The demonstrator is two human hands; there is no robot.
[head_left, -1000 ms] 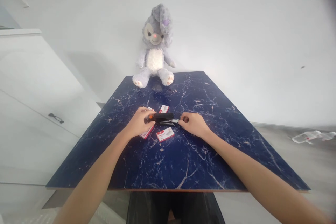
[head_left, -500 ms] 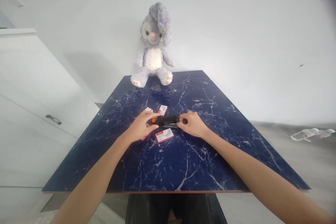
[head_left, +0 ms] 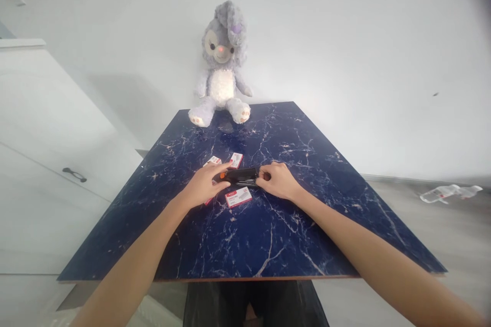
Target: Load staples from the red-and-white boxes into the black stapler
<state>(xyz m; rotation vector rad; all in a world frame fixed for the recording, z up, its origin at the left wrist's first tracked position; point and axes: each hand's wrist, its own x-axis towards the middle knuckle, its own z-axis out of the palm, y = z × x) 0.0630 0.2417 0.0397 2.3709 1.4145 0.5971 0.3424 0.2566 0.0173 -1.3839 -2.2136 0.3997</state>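
Note:
A black stapler point(head_left: 245, 176) with an orange patch lies crosswise on the blue marbled table point(head_left: 245, 245), metal parts showing along its near side. My left hand point(head_left: 201, 184) grips its left end between thumb and fingers. At the other end my right hand point(head_left: 279, 180) is closed, fingers curled around the stapler's tip; what exactly the fingertips pinch is hidden. Just in front of the stapler lies a small red and white box point(head_left: 238, 197). Another such box point(head_left: 236, 160) sits behind it, and a third point(head_left: 212, 161) is partly covered by my left hand.
A grey plush rabbit point(head_left: 222, 82) sits at the table's far edge against the white wall. To the left stands a white cabinet point(head_left: 38, 112) with a dark handle. Clear plastic packaging point(head_left: 448, 193) lies on the floor at the right.
The whole view has shifted slightly. Both hands stay on the stapler with nearly the same grip, and the boxes have not visibly moved on the table.

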